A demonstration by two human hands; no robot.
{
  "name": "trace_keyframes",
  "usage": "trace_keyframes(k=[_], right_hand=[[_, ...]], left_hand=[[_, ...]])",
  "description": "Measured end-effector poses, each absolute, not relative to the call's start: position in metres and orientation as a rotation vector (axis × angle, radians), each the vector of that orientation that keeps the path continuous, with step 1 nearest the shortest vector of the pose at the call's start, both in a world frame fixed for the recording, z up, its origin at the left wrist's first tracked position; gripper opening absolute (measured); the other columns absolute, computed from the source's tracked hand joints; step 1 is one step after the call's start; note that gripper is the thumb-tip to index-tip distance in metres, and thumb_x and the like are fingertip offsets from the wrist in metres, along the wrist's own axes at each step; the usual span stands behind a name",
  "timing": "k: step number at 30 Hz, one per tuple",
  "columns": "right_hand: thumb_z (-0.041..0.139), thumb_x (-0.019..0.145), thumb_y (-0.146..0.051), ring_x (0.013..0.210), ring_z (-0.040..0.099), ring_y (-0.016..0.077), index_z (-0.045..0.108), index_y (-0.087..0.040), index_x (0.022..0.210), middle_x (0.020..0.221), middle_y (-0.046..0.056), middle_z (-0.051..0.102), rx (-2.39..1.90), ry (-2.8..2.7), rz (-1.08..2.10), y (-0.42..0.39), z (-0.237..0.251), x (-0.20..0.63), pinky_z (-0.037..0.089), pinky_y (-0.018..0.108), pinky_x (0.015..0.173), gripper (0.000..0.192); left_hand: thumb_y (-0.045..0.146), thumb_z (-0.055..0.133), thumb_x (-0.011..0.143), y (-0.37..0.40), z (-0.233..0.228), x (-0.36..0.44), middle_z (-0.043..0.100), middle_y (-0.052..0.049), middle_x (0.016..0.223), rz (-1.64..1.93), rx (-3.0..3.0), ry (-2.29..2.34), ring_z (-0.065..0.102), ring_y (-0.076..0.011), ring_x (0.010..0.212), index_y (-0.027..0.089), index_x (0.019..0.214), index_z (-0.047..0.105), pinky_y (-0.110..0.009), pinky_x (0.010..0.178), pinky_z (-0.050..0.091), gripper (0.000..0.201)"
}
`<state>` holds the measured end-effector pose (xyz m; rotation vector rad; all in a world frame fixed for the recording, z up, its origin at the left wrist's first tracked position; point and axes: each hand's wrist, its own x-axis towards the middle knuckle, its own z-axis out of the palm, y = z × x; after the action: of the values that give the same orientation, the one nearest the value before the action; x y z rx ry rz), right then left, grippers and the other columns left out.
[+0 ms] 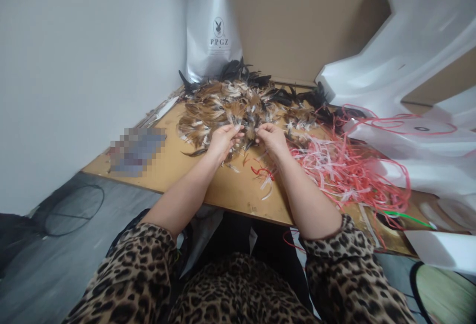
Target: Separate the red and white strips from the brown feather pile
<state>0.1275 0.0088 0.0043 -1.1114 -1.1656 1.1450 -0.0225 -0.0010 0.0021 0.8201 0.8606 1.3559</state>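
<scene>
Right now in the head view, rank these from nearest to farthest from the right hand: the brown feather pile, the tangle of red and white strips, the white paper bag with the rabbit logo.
1. Brown feather pile: touching the right hand, just ahead.
2. Tangle of red and white strips: on the tabletop, to its right.
3. White paper bag with the rabbit logo: far back, against the wall.

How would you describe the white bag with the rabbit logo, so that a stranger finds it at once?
Look at the wooden table, then at its far edge behind the feather pile. The white bag stands upright there against the brown board, the only thing with a black rabbit head and letters.
</scene>
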Motion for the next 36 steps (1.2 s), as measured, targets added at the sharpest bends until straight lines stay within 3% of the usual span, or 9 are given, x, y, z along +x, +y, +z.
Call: trace_keyframes(k=[7, 10, 13, 19, 27, 31, 36], right_hand=[[0.066, 0.06, -0.026, 0.032, 0.042, 0.0057, 0.048, -0.018, 0.06, 0.041, -0.003, 0.056, -1.124, -1.243, 1.15, 0.001, 0.013, 0.121, 0.031, 0.017, 0.036, 0.019], [0.068, 0.057, -0.025, 0.037, 0.05, 0.0077, 0.049, -0.018, 0.063, 0.044, -0.003, 0.058, -1.045, -1.209, 1.236, 0.001, 0.012, 0.118, 0.036, 0.017, 0.037, 0.021], [0.071, 0.052, -0.021, 0.048, 0.058, 0.0097, 0.051, -0.018, 0.07, 0.049, -0.005, 0.059, -0.938, -1.092, 1.373, 0.002, 0.011, 0.119, 0.042, 0.016, 0.042, 0.027], [0.069, 0.056, -0.017, 0.052, 0.059, 0.0072, 0.058, -0.016, 0.083, 0.058, -0.004, 0.061, -0.845, -0.955, 1.515, 0.006, 0.01, 0.126, 0.046, 0.014, 0.045, 0.029], [0.075, 0.053, -0.025, 0.054, 0.058, 0.0074, 0.06, -0.016, 0.078, 0.061, -0.003, 0.06, -0.916, -0.905, 1.345, 0.011, 0.008, 0.129, 0.043, 0.015, 0.044, 0.03], [0.076, 0.051, -0.033, 0.048, 0.05, 0.006, 0.063, -0.016, 0.078, 0.056, -0.005, 0.057, -0.969, -0.993, 1.211, 0.012, 0.01, 0.13, 0.038, 0.017, 0.044, 0.034], [0.074, 0.056, -0.034, 0.046, 0.044, 0.0046, 0.068, -0.018, 0.078, 0.056, -0.005, 0.057, -0.971, -1.121, 1.108, 0.008, 0.015, 0.131, 0.036, 0.019, 0.046, 0.028]], left_hand=[[0.026, 0.074, 0.061, -0.002, -0.001, -0.019, 0.062, -0.002, 0.062, 1.263, 0.927, 0.825, 0.054, -0.004, 0.053, 0.009, 0.071, 0.065, -0.014, 0.051, 0.04, 0.022], [0.026, 0.075, 0.06, -0.002, -0.002, -0.019, 0.06, 0.0, 0.057, 1.28, 0.938, 0.813, 0.051, -0.0031, 0.049, 0.009, 0.065, 0.063, -0.015, 0.051, 0.039, 0.021], [0.026, 0.075, 0.061, -0.001, -0.002, -0.019, 0.063, -0.002, 0.059, 1.284, 0.933, 0.801, 0.055, -0.0047, 0.053, 0.009, 0.068, 0.064, -0.016, 0.055, 0.041, 0.021], [0.025, 0.073, 0.062, 0.002, -0.003, -0.021, 0.062, -0.002, 0.061, 1.361, 0.882, 0.893, 0.055, -0.0049, 0.055, 0.009, 0.07, 0.064, -0.016, 0.055, 0.04, 0.021], [0.029, 0.07, 0.065, 0.002, 0.002, -0.025, 0.061, -0.001, 0.064, 1.516, 1.02, 0.984, 0.053, -0.0054, 0.058, 0.013, 0.069, 0.064, -0.016, 0.05, 0.036, 0.018], [0.029, 0.069, 0.067, -0.001, 0.007, -0.025, 0.06, 0.001, 0.062, 1.601, 1.087, 1.031, 0.047, -0.0035, 0.052, 0.013, 0.067, 0.064, -0.015, 0.049, 0.034, 0.017], [0.026, 0.067, 0.07, -0.003, 0.007, -0.026, 0.068, -0.005, 0.077, 1.349, 0.97, 0.81, 0.051, -0.0033, 0.053, 0.012, 0.075, 0.064, -0.015, 0.047, 0.035, 0.015]])
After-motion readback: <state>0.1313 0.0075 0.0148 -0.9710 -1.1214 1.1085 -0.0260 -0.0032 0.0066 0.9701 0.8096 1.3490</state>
